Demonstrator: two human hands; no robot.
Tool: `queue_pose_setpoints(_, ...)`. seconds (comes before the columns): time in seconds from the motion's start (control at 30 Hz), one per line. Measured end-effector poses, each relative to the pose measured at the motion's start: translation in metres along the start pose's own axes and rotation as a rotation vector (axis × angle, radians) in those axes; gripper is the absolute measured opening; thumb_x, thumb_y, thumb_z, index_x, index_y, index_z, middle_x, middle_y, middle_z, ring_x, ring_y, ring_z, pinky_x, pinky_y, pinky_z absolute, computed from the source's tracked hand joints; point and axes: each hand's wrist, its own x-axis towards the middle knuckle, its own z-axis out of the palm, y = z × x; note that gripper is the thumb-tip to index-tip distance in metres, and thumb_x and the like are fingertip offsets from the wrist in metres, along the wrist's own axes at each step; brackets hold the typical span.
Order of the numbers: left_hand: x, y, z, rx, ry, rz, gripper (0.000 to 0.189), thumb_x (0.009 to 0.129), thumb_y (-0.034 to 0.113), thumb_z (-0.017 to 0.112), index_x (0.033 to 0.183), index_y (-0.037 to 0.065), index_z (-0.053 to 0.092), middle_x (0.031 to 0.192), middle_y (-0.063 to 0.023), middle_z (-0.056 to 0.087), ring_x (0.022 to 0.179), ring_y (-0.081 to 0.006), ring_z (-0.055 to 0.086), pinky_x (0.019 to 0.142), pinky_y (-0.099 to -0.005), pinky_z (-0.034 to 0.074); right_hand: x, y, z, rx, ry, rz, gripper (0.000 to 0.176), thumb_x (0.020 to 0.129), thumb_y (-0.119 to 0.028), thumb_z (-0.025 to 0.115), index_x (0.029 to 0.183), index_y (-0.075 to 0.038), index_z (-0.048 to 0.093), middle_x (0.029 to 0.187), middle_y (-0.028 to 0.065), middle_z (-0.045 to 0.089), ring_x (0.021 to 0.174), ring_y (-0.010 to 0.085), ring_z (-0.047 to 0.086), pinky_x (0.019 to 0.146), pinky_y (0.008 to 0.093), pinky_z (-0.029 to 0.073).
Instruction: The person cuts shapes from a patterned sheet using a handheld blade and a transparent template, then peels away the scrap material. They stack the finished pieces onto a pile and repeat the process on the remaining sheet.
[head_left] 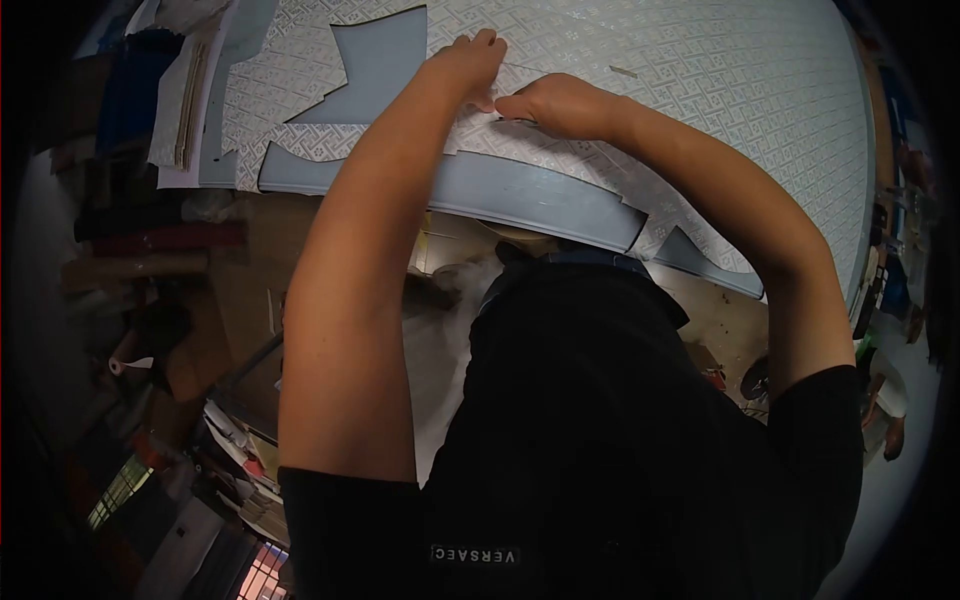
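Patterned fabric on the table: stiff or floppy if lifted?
Likely floppy: the patterned fabric lies thin and flat, cut into narrow shapes. Probably light for its spread. Pushed, it might wrinkle rather than slide whole.

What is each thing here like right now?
Fabric: spread flat, shapes cut out.
Table: mostly covered by the fabric.
Left hand: fingers bent, pressing the fabric.
Right hand: curled, resting on the fabric.
Rolls: lying down, off to the left.
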Motion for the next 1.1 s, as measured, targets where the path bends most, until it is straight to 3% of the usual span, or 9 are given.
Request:
queue_pose_setpoints(0.07, -0.004, -0.005, -0.001, 0.035, 0.013, 0.021, 0.09, 0.062, 0.019, 0.096, 0.14, 0.009, 0.051, 0.151, -0.0092, 0.046, 0.131, -0.0354, 0.052, 0.1, -0.0481, 0.051, 0.004, 0.003, 0.001, -0.047, -0.117, 0.047, 0.02, 0.086, -0.004, 0.061, 0.103, -0.012, 0.055, 0.075, 0.0159, 0.065, 0.073, 0.0402, 0.065, 0.061, 0.0488, 0.05)
queue_pose_setpoints(0.2, -0.007, -0.009, -0.001, 0.115, 0.054, 0.036, 0.09, 0.063, 0.013, 0.093, 0.142, 0.017, 0.05, 0.154, -0.0049, 0.045, 0.133, -0.0344, 0.05, 0.104, -0.0497, 0.047, 0.012, -0.006, 0.004, -0.02, -0.082, 0.046, 0.02, 0.087, -0.005, 0.06, 0.105, -0.012, 0.057, 0.075, 0.0156, 0.066, 0.073, 0.0396, 0.066, 0.061, 0.048, 0.051)
queue_pose_setpoints(0.43, -0.003, -0.021, 0.008, 0.14, 0.159, 0.056, 0.081, 0.069, 0.012, 0.085, 0.141, 0.022, 0.051, 0.155, -0.0023, 0.045, 0.134, -0.0344, 0.048, 0.108, -0.049, 0.041, 0.051, -0.02, 0.022, 0.08, -0.044, 0.073, 0.017, 0.091, -0.007, 0.06, 0.107, -0.012, 0.061, 0.081, 0.0166, 0.068, 0.075, 0.0383, 0.067, 0.065, 0.048, 0.052)
queue_pose_setpoints(0.63, -0.003, -0.015, -0.004, 0.206, 0.134, 0.1, 0.073, 0.07, 0.014, 0.084, 0.136, 0.014, 0.054, 0.143, -0.0072, 0.053, 0.13, -0.0357, 0.052, 0.106, -0.0482, 0.043, 0.04, -0.008, 0.041, 0.196, 0.058, 0.125, 0.015, 0.092, -0.013, 0.066, 0.106, -0.009, 0.062, 0.091, 0.0158, 0.069, 0.083, 0.0379, 0.068, 0.071, 0.048, 0.054)
queue_pose_setpoints(0.73, 0.003, -0.011, -0.015, 0.242, 0.076, 0.191, 0.076, 0.063, 0.014, 0.089, 0.13, 0.009, 0.053, 0.132, -0.011, 0.056, 0.123, -0.0351, 0.056, 0.105, -0.0471, 0.047, 0.028, -0.014, 0.059, 0.261, 0.19, 0.134, 0.017, 0.09, -0.013, 0.069, 0.105, -0.01, 0.062, 0.093, 0.0163, 0.069, 0.085, 0.0375, 0.068, 0.072, 0.0481, 0.054)
queue_pose_setpoints(0.8, 0.008, -0.011, -0.024, 0.259, 0.033, 0.285, 0.081, 0.056, 0.021, 0.095, 0.124, 0.006, 0.054, 0.122, -0.012, 0.058, 0.114, -0.034, 0.061, 0.096, -0.0431, 0.054, 0.021, -0.022, 0.062, 0.282, 0.261, 0.15, 0.019, 0.089, -0.012, 0.07, 0.106, -0.011, 0.062, 0.092, 0.0168, 0.069, 0.085, 0.0375, 0.069, 0.072, 0.0485, 0.055)
queue_pose_setpoints(0.9, 0.011, -0.006, -0.025, 0.273, 0.027, 0.339, 0.087, 0.051, 0.029, 0.099, 0.122, 0.005, 0.055, 0.122, -0.0131, 0.058, 0.111, -0.0337, 0.063, 0.089, -0.041, 0.057, 0.02, -0.045, 0.06, 0.259, 0.306, 0.346, 0.016, 0.088, -0.01, 0.073, 0.101, -0.006, 0.065, 0.096, 0.0133, 0.067, 0.09, 0.0329, 0.068, 0.076, 0.0415, 0.056)
queue_pose_setpoints(1.03, 0.024, -0.011, -0.026, 0.265, -0.008, 0.448, 0.089, 0.052, 0.037, 0.1, 0.123, 0.003, 0.057, 0.123, -0.0135, 0.058, 0.112, -0.0333, 0.064, 0.089, -0.04, 0.057, 0.025, -0.08, 0.074, 0.244, 0.42, 0.536, 0.014, 0.088, -0.008, 0.073, 0.098, -0.005, 0.065, 0.101, 0.0142, 0.068, 0.09, 0.0334, 0.068, 0.076, 0.0412, 0.056)
queue_pose_setpoints(1.1, 0.032, -0.009, -0.022, 0.322, -0.085, 0.4, 0.094, 0.055, 0.047, 0.098, 0.128, 0.003, 0.057, 0.125, -0.0122, 0.059, 0.115, -0.0321, 0.063, 0.09, -0.0419, 0.056, 0.034, -0.101, 0.08, 0.241, 0.566, 0.691, 0.013, 0.087, -0.005, 0.073, 0.096, -0.004, 0.064, 0.102, 0.0148, 0.069, 0.091, 0.0338, 0.068, 0.075, 0.0406, 0.055)
